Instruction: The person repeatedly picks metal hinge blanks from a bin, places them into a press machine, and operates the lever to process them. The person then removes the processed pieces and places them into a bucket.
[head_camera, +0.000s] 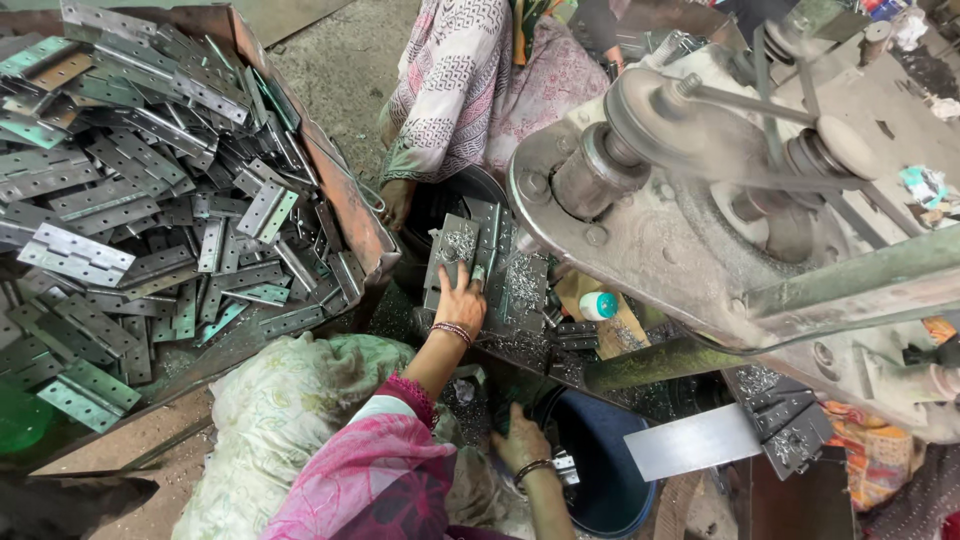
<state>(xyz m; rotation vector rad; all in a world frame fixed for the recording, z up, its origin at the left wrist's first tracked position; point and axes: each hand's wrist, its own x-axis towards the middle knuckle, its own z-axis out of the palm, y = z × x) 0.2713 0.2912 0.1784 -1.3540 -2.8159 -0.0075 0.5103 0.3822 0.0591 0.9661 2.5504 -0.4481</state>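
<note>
- The view looks down from the person's head at a crowded metal workshop.
- The person's left hand (462, 296) reaches forward and rests flat, fingers spread, on a grey metal hinge plate (452, 258) lying on the machine bed (520, 290) among bright metal shavings.
- The hand presses on the plate rather than closing around it — the fingers lie open over its lower end.
- A beaded bracelet (452, 332) circles that wrist, above a pink sleeve (375, 470).
- The person's right hand (518, 440) is lower in the view, at the edge of a dark blue bucket (600, 470).
- Its fingers are curled around something small; what it grips cannot be told — a bit of pale metal shows just beside the wrist.
- To the left, a rusty metal bin (345, 190) is heaped with flat grey and greenish hinges (150, 180).
- A pale patterned cloth (280, 410) lies bunched between the bin and the person's arm.
- To the right stands a large grey machine (720, 200) with a round pulley and a belt, dusted with filings.
- A small white bottle with a teal cap (599, 305) lies near the machine bed.
- Across the bed sits another person in patterned pink and white clothing (470, 90); one hand of theirs (397, 203) rests by the bin's rim, well apart from the wearer's hands.
</note>
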